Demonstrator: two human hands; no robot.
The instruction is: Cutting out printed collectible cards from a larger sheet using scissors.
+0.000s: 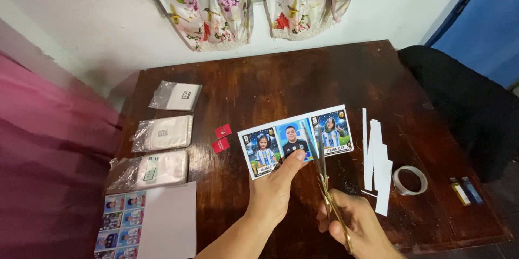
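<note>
**Scissors set across a strip of three picture cards**

The left hand [275, 189] pinches the strip of three cards [295, 140] at its lower edge, thumb on top, near the middle of the frame. The strip lies with its long axis left to right, tilted a little so the right end is higher. The right hand [354, 226], at the lower centre-right, is closed around the handles of the gold scissors [327, 183]. The blades point up and away from the person and cross the strip between the middle card and the right card, nearly square to its long axis. The left hand is the nearer one to the strip; the right hand reaches it only through the blades. Right of the strip lie white paper offcuts [377, 164] and a tape roll [410, 179] on the dark wooden table [303, 75]. At the left of the frame are clear plastic sleeves [162, 133] and a printed sheet of cards [120, 218]
</note>
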